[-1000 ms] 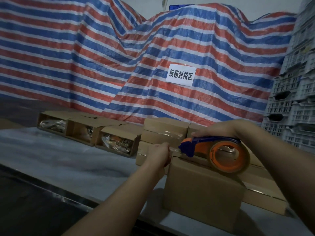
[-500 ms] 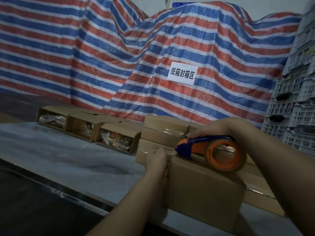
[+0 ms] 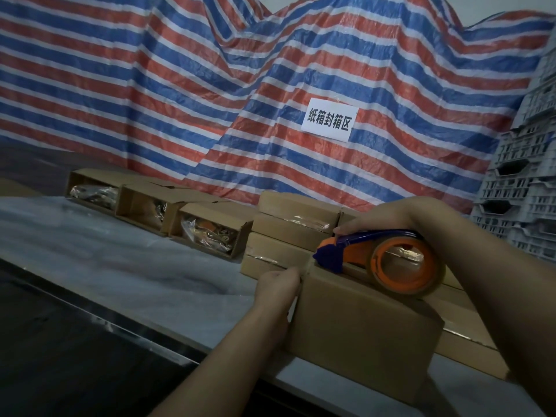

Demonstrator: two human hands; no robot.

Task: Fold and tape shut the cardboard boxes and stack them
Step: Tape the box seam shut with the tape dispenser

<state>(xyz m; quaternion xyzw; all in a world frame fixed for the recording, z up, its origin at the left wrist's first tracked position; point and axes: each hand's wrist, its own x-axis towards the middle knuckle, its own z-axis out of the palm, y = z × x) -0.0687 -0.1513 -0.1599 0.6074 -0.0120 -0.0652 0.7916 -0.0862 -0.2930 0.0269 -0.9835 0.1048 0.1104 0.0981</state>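
Backdrop: a red, blue and white striped plastic tarpaulin (image 3: 180,85) fills the frame from 9 to 3 o'clock, with a white paper sign printed in black characters (image 3: 329,119) stuck on it at about 1 o'clock.
Crates: a stack of pale grey plastic lattice crates (image 3: 523,182) stands at 3 o'clock.
Surface: a pale, cloudy grey surface (image 3: 105,260) runs from 9 o'clock down to 5 o'clock, its dark front edge nearest the camera.
Open boxes: three brown cardboard boxes lying on their sides with open ends (image 3: 150,206) sit in a row at 10 o'clock, shiny wrapped contents inside (too dim to name).
Sealed boxes: a stack of closed brown cardboard boxes (image 3: 288,230) rests at centre, just behind the near box.
Near box: a closed brown cardboard box (image 3: 364,332) lies at 5 o'clock on the surface edge.
Tape tool: an orange and dark blue tape dispenser with a roll of clear tape (image 3: 391,260) rests on the near box's top.
Right hand (image 3: 388,215): curled over the dispenser's top, gripping it.
Left hand (image 3: 278,285): fingers curled against the near box's left end at the upper corner; what they pinch cannot be told.
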